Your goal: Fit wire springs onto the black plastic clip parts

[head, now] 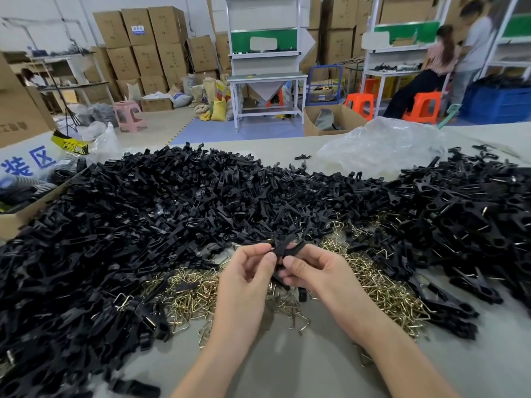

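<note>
Both my hands meet above the table's middle and hold black plastic clip parts (284, 248) between them. My left hand (248, 271) pinches the parts from the left with thumb and fingers. My right hand (313, 268) grips them from the right with curled fingers. Whether a wire spring sits on the held parts is hidden. Under my hands lies a heap of brass-coloured wire springs (382, 288). A large pile of loose black clip parts (143, 214) spreads over the left and back of the table.
Black clips with springs fitted lie heaped at the right (465, 214). A crumpled clear plastic bag (382, 145) lies at the back of the table. A cardboard box (17, 214) stands at the left edge. Two people (442, 61) are at a workbench far right.
</note>
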